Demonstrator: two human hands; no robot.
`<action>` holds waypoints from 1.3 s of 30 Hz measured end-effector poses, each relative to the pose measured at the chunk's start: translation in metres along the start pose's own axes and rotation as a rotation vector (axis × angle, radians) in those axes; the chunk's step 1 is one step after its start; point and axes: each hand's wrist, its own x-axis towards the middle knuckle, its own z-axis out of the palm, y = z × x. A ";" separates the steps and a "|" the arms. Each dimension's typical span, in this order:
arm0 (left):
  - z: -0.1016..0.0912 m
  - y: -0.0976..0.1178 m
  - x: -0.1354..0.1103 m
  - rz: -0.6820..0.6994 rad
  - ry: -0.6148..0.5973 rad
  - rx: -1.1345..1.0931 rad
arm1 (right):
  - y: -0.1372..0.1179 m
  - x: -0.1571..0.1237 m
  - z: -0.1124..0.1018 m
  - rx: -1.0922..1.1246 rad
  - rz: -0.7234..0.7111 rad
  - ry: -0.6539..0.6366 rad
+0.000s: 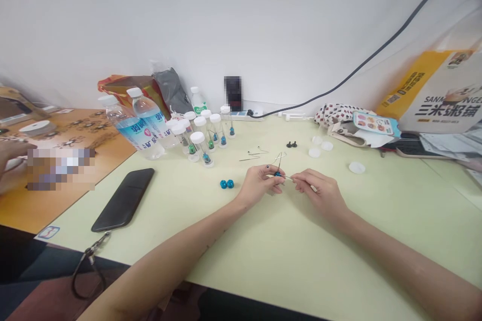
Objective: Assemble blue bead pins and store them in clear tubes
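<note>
Rod, thin and silvery (288, 177), is pointing leftward from my pinching right hand (322, 191) toward the shiny blue rounded piece (277, 174) my left hand (259, 181) is pinching (contact I cannot tell)

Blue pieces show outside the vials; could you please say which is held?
The blue piece in the left hand; the other two lie on the table.

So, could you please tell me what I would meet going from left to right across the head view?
Sticker → phone → two blue beads → left hand → right hand → rightmost white cap → yellow-and-white bag.
</note>
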 end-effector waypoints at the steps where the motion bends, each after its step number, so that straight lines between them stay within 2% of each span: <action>1: 0.000 0.000 0.000 -0.001 0.003 -0.004 | -0.001 0.000 0.000 0.019 0.031 -0.008; 13: 0.002 -0.005 0.000 0.024 0.032 0.000 | -0.004 0.003 0.000 0.097 0.141 -0.040; 19: 0.000 -0.006 0.000 0.047 0.022 0.002 | -0.003 0.002 0.001 0.087 0.158 -0.040; 24: 0.000 -0.004 0.005 0.025 0.007 -0.033 | 0.004 0.002 0.003 0.017 0.111 0.001; 29: -0.002 -0.003 0.008 0.002 0.077 -0.103 | 0.007 0.002 0.003 -0.007 0.121 0.031; 32: -0.008 -0.003 0.009 -0.009 0.141 -0.179 | 0.007 0.001 0.002 -0.092 0.046 0.028; 36: -0.016 -0.002 0.011 -0.013 0.192 -0.253 | 0.008 -0.001 0.005 -0.147 -0.135 -0.065; 39: -0.017 -0.001 0.011 0.003 0.189 -0.268 | 0.009 -0.003 0.007 -0.155 -0.176 -0.086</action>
